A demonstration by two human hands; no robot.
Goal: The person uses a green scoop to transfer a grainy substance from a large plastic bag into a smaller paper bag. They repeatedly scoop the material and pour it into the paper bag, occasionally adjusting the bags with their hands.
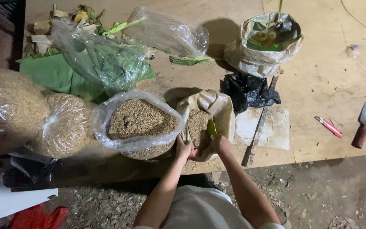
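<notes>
My left hand [183, 147] and my right hand [221, 144] both grip the near edge of a small tan plastic bag [217, 106] that holds brown husk-like material [198, 125]. A small green leaf piece [212, 127] lies inside it by my right hand. Directly left of it stands a larger clear plastic bag [138, 123], open at the top and full of the same brown material.
Two tied clear sacks [34, 118] of husk lie at the left. Green leaves in clear plastic [102, 59] sit behind. A black bag [248, 91], a lined pot [267, 40], a red-handled cutter [329, 126] and a knife [363, 123] rest on the wooden board.
</notes>
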